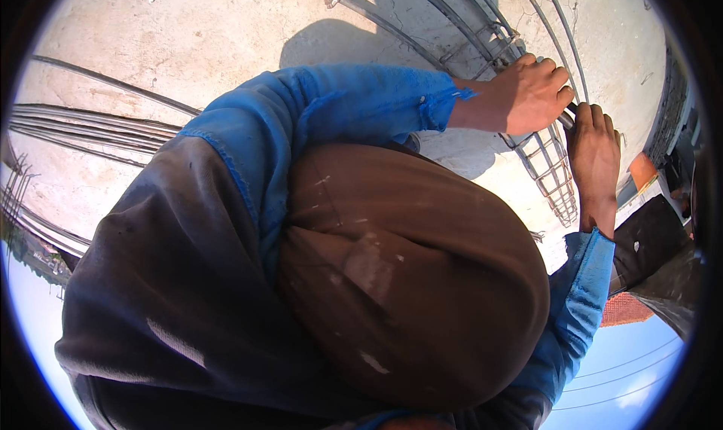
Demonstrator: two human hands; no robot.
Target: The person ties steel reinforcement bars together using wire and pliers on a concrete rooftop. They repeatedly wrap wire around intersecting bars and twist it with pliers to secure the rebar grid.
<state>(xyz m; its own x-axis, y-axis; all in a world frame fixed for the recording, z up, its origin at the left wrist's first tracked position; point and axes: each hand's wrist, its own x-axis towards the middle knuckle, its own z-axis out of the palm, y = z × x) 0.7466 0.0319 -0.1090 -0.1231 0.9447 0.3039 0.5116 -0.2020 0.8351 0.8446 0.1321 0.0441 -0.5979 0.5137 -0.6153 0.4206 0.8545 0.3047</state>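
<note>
My left hand [534, 94] reaches across from the left, its fingers curled. My right hand [593, 153] is close beside it, also with curled fingers. A short stretch of thick dark bar [566, 119] shows between them, and both hands appear closed around it; the rest is hidden by the fingers. Below and beyond the hands lies a long rebar cage [545, 164] with thin cross ties, on the pale concrete floor [214, 29]. More of the cage's bars [446, 12] curve away above my left hand. Frayed blue sleeves end at my wrists.
Stained brown cloth [406, 272] bulges across the middle and hides much of the floor. Several loose rebars [90, 125] lie at the left. Upright bar ends [17, 181] stand at the far left edge. An orange object [643, 172] and a dark sheet [649, 243] are at the right.
</note>
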